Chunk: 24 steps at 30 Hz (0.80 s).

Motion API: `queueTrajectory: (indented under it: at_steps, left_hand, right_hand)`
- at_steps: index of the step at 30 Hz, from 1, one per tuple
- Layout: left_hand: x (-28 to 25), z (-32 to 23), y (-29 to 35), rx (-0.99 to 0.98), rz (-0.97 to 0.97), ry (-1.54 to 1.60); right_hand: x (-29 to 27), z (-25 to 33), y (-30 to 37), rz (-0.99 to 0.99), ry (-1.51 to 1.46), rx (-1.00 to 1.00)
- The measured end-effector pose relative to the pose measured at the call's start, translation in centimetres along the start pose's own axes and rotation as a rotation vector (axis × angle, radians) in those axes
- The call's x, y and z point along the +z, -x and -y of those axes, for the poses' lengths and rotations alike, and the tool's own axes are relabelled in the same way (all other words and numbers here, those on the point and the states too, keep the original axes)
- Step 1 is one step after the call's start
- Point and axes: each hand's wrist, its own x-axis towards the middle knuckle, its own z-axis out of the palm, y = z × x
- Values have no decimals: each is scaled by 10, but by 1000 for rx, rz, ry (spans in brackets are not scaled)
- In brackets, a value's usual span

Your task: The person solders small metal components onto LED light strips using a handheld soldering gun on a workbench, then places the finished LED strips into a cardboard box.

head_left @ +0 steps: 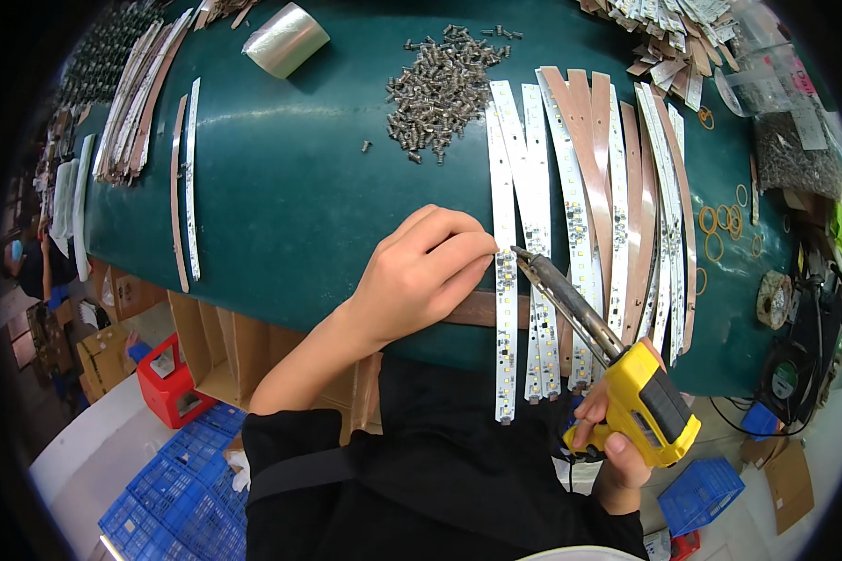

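My right hand (617, 449) is wrapped round the grip of a yellow soldering gun (650, 397). The gun's metal tip reaches a white LED strip board (504, 327) at its upper middle, beside my left fingertips. My left hand (430, 262) is closed in a pinch at that board's left edge; whatever lies between the fingertips is hidden or too small to name. To the right, more LED strips (617, 280) lie side by side, some showing white faces and some brown backs. The near end of the worked board sticks out past the table edge.
A heap of small metal screw-like parts (440, 89) lies on the green table (281, 187). A silvery tape roll (286, 40) sits at the far left, strip bundles (145, 103) nearby. Rubber bands (720, 222) and a bag of parts (795, 150) are at right. Blue crates (178, 477) stand below.
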Motion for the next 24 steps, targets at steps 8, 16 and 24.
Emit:
queueTrajectory:
  at_steps: [8, 16, 24]
  left_hand:
    - [1, 1, 2, 1, 39, -6]
    - [-3, -6, -8, -112, 58, 31]
    - [-6, -25, -21, -547, 207, 222]
  right_hand:
    - [-2, -2, -4, 67, 10, 11]
    - [7, -3, -13, 41, 1, -114]
    - [45, -6, -21, 83, -572, -170]
